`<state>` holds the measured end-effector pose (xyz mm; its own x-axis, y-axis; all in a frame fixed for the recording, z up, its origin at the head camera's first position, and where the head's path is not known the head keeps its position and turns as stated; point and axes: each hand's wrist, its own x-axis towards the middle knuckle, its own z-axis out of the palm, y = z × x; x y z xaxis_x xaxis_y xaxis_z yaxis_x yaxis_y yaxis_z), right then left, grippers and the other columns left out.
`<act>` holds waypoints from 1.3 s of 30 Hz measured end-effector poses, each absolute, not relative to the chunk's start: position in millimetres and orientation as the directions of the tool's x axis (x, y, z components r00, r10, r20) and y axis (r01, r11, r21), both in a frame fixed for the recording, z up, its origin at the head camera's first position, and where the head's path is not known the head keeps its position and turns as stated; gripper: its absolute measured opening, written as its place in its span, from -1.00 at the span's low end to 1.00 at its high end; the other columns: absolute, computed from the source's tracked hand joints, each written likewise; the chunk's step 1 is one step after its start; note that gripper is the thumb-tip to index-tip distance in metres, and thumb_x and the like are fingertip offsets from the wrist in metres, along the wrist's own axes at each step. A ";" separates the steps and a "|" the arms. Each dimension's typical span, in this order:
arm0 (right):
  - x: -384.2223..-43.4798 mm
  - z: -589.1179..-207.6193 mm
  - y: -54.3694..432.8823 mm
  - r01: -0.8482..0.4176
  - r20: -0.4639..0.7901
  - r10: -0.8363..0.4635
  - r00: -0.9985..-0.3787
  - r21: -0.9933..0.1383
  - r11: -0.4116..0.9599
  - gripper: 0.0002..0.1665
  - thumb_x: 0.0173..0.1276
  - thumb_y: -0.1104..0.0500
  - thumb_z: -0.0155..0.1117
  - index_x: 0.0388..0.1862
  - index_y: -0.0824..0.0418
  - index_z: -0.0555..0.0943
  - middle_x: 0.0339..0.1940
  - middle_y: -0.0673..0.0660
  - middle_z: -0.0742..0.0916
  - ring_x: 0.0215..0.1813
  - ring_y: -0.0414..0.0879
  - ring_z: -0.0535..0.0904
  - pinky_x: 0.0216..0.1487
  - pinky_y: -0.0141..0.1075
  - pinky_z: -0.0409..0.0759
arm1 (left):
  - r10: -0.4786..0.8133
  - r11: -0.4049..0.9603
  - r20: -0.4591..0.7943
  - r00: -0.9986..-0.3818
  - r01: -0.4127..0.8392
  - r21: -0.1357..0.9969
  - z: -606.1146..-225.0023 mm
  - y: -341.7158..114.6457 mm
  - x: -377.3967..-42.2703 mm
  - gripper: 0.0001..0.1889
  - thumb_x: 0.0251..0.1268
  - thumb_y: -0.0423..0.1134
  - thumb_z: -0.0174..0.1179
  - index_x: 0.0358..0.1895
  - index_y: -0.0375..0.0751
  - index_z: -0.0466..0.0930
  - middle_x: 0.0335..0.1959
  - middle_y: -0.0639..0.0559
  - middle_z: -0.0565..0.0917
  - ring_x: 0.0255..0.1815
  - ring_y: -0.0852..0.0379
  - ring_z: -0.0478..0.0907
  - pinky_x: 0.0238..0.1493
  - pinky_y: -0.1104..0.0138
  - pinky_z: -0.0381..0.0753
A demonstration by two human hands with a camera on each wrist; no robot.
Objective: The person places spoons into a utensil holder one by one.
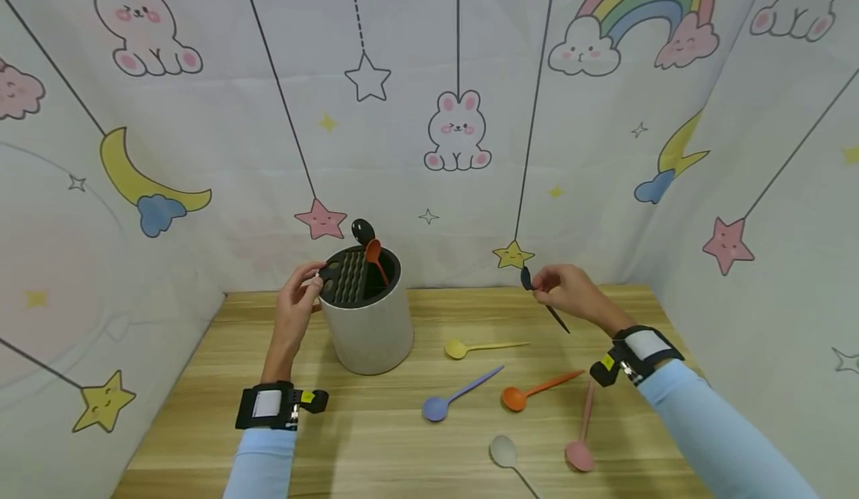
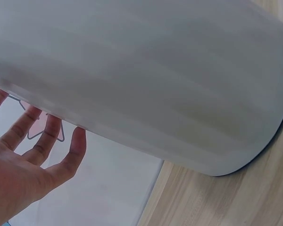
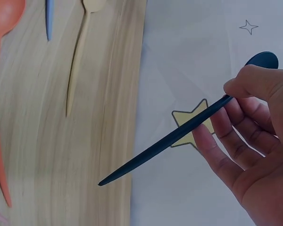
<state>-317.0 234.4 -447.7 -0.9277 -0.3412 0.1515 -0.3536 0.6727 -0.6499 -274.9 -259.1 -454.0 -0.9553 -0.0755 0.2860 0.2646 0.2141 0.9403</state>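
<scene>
A white cylindrical utensil holder [image 1: 371,339] with a dark slotted top stands on the table at centre left. In it are a black spoon [image 1: 363,231] and a red-orange spoon [image 1: 373,251], bowls up. My left hand [image 1: 298,294] grips the holder's left rim; in the left wrist view its fingertips [image 2: 78,141] touch the white wall, with the thumb hidden there. Over the back right of the table, my right hand [image 1: 567,290] pinches a dark blue spoon [image 3: 165,141] near its bowl. Its handle slants down, pointing away from the palm.
On the wooden table [image 1: 376,439] lie a yellow spoon [image 1: 456,348], a periwinkle spoon [image 1: 435,409], an orange spoon [image 1: 514,399], a pink spoon [image 1: 580,455] and a grey spoon [image 1: 503,451]. A cartoon-printed cloth [image 1: 403,186] rises behind the table and at both sides.
</scene>
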 end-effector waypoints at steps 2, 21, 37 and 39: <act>-317.8 -446.0 231.1 -0.359 0.161 -0.344 -0.925 -0.664 0.656 -0.93 0.31 0.33 0.37 -0.23 0.28 0.68 -0.31 0.09 0.73 -0.21 -0.04 0.64 -0.14 -0.16 0.58 | -0.079 0.217 0.282 -0.956 0.260 0.941 -453.6 -258.8 -274.4 -0.57 0.64 -0.22 -0.01 0.43 -0.32 0.41 0.35 -0.29 0.45 0.06 0.22 0.55 -0.06 0.22 0.65; -321.4 -411.5 208.2 -0.412 0.267 -0.326 -0.907 -0.721 0.557 -0.89 0.41 0.23 0.39 -0.14 0.25 0.69 -0.21 0.14 0.76 -0.11 0.02 0.67 -0.18 -0.23 0.56 | -0.059 0.210 0.291 -0.955 0.273 0.939 -454.6 -252.3 -278.0 -0.57 0.64 -0.23 0.00 0.42 -0.33 0.42 0.35 -0.29 0.46 0.07 0.19 0.56 -0.06 0.19 0.66; -332.3 -381.8 171.3 -0.443 0.310 -0.348 -0.885 -0.792 0.421 -0.82 0.42 0.19 0.38 -0.10 0.28 0.69 -0.15 0.18 0.75 -0.05 0.01 0.62 -0.01 -0.15 0.55 | -0.079 0.222 0.287 -0.955 0.264 0.939 -452.4 -255.5 -274.6 -0.58 0.64 -0.24 -0.02 0.41 -0.33 0.42 0.35 -0.29 0.44 0.05 0.24 0.56 -0.09 0.30 0.65; -333.6 -377.7 164.8 -0.449 0.323 -0.342 -0.882 -0.797 0.405 -0.82 0.42 0.19 0.38 -0.10 0.28 0.69 -0.15 0.17 0.75 -0.05 0.01 0.61 -0.02 -0.15 0.55 | -0.082 0.218 0.283 -0.956 0.260 0.941 -452.4 -256.3 -274.4 -0.58 0.65 -0.23 -0.02 0.42 -0.32 0.42 0.34 -0.28 0.44 0.05 0.24 0.56 -0.11 0.34 0.64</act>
<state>-333.6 164.8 -377.7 -0.8823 -0.3420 0.3234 -0.4489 0.4047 -0.7967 -274.4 -256.3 -452.4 -0.9557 -0.0817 0.2829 0.2598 0.2184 0.9407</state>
